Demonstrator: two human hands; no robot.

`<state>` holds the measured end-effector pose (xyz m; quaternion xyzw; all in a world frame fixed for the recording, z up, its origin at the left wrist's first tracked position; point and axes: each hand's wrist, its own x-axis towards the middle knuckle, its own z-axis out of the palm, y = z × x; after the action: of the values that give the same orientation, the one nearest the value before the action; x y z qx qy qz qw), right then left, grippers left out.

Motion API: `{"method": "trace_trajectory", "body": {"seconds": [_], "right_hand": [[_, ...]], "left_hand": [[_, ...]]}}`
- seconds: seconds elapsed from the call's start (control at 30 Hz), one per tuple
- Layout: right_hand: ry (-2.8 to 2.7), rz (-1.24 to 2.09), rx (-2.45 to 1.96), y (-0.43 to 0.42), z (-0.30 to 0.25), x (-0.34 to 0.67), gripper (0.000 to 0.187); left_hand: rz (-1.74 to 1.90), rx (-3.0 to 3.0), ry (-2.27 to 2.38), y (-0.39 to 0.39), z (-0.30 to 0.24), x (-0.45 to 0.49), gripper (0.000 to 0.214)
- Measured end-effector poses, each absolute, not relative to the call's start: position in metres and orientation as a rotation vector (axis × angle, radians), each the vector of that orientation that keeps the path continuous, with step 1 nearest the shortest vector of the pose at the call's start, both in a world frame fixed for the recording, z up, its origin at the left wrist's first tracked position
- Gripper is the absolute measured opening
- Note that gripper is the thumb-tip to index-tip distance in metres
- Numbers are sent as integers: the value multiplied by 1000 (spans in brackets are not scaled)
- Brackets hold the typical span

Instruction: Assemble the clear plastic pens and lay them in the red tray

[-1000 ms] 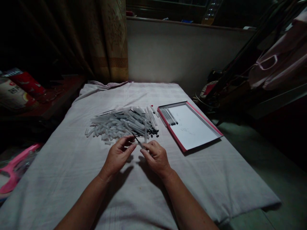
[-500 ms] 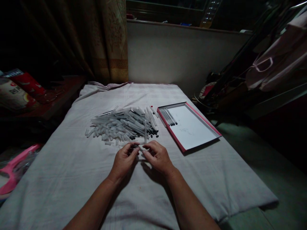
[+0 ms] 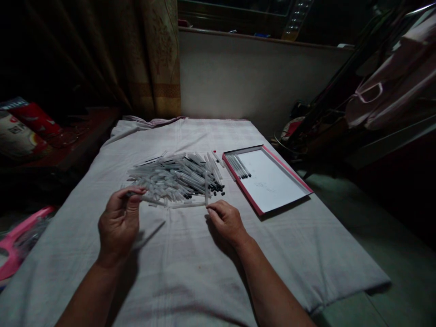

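Note:
My left hand point(image 3: 119, 220) is raised over the cloth at the left of the pile, thumb and fingers pinched on a slim pen point(image 3: 150, 200) that points right. Its shadow falls on the cloth below. My right hand point(image 3: 227, 221) rests near the pile's front right, its thumb and forefinger closed at the near end of a clear pen barrel point(image 3: 206, 188). Another clear tube point(image 3: 187, 205) lies crosswise beside those fingertips. Beyond both hands spreads a pile of pen parts point(image 3: 173, 175), with clear barrels, translucent caps and small black plugs point(image 3: 218, 187).
A shallow red-edged box point(image 3: 272, 186) at the right holds several pens point(image 3: 239, 166) in a row along its left side. A pale checked cloth point(image 3: 190, 281) covers the table. A pink-handled item point(image 3: 20, 236) lies at the far left. Behind are a curtain point(image 3: 160, 68) and a wall.
My hands, together before, are now apart. The left moved left with the pen; the right stayed near its place, its fingertips now at the clear barrel's end.

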<state>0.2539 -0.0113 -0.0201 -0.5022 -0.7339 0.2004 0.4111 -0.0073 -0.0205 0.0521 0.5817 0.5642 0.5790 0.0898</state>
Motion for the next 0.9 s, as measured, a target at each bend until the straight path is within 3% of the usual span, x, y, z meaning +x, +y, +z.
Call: {"method": "trace_trajectory", "body": {"seconds": [0.1, 0.23, 0.5, 0.63, 0.9], "right_hand": [[-1889, 488, -1306, -11, -19, 251, 18], [-2006, 476, -1374, -9, -11, 242, 18], [-2310, 395, -1659, 21, 14, 211, 29], [-2414, 330, -1789, 37, 20, 198, 30], [-2561, 270, -1807, 53, 28, 186, 26]], "left_hand": [[1626, 2045, 1851, -24, 53, -20, 23], [1418, 2427, 1709, -24, 32, -21, 23], [1060, 2626, 1561, -30, 0, -7, 37], [1024, 2725, 1581, -29, -3, -9, 43], [1122, 2559, 1492, -26, -18, -10, 24]]}}
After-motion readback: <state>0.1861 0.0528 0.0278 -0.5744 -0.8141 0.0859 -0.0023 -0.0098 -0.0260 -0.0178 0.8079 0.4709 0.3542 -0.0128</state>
